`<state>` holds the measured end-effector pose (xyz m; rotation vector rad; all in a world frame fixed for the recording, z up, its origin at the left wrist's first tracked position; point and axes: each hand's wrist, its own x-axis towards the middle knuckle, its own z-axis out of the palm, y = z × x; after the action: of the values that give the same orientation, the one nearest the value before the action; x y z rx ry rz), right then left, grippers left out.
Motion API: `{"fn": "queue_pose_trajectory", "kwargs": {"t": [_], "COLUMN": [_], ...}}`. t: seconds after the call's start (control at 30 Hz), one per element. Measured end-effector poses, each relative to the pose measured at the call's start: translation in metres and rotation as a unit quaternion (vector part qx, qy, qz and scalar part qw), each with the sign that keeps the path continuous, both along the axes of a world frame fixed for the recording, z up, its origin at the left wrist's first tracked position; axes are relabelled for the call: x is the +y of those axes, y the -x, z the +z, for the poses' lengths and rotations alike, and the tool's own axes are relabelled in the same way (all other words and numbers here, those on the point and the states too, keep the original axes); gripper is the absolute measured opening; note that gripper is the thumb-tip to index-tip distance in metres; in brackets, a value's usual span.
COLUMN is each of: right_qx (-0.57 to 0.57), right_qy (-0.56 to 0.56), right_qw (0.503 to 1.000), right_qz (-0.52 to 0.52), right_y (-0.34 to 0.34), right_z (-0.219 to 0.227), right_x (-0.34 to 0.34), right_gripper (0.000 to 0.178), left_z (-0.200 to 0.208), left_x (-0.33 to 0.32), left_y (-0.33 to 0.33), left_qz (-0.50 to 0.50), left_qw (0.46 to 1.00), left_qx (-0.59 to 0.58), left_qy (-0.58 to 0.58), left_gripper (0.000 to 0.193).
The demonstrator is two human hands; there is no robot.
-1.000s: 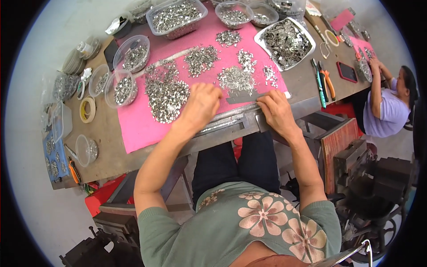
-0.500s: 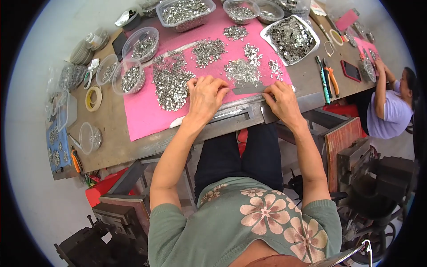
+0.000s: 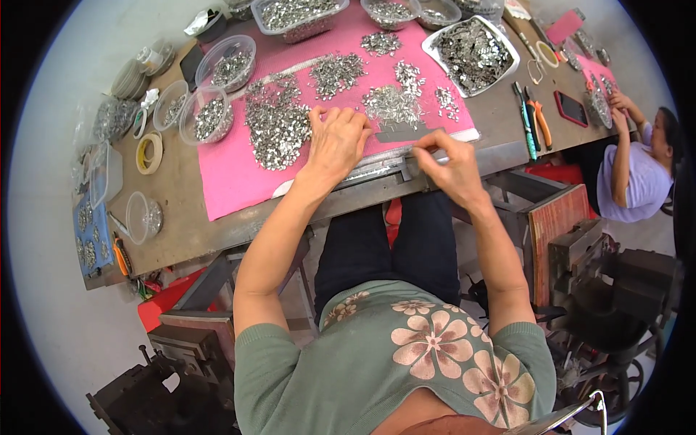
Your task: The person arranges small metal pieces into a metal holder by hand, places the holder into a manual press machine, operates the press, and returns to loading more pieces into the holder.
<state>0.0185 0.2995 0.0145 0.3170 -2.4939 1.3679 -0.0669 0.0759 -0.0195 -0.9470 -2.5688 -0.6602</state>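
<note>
At 12 o'clock, a straight, silvery rail (image 3: pixel 377 171) lines the bench (image 3: pixel 181 235). Beyond, at 1 o'clock: a flat, dull-gray strip (image 3: pixel 400 135), then heaped bright, thin metal slivers (image 3: pixel 394 109). Right hand (image 3: pixel 452 165), 2 o'clock: thumb and forefinger pinched narrow. Left hand (image 3: pixel 337 145), 12 o'clock: palm down, fingers curled. Contents of either: cannot tell.
</note>
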Motion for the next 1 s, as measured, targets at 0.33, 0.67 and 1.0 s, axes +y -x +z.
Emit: {"fn": "queue_pose_trajectory", "kwargs": {"t": [0.33,0.67,1.0], "right_qx": [0.061,0.158,-0.041], "right_qy": [0.066,-0.115,0.116], "right_qw": [0.996,0.979,0.991], "right_qz": [0.003,0.054,0.061], "right_y": [-0.009,-0.006,-0.005], "right_z": [-0.036,-0.028,-0.041], "right_x": [-0.036,-0.023,-0.006], "right_gripper": [0.009,0.013,0.015], "left_z": [0.000,0.020,0.007], "left_x": [0.001,-0.006,0.003], "left_y": [0.004,-0.052,-0.065], "left_qz": [-0.040,-0.046,-0.062], "left_qw": [0.998,0.969,0.980], "left_qx": [0.005,-0.155,-0.107], "left_qy": [-0.040,-0.184,-0.155], "left_gripper": [0.008,0.006,0.011]}}
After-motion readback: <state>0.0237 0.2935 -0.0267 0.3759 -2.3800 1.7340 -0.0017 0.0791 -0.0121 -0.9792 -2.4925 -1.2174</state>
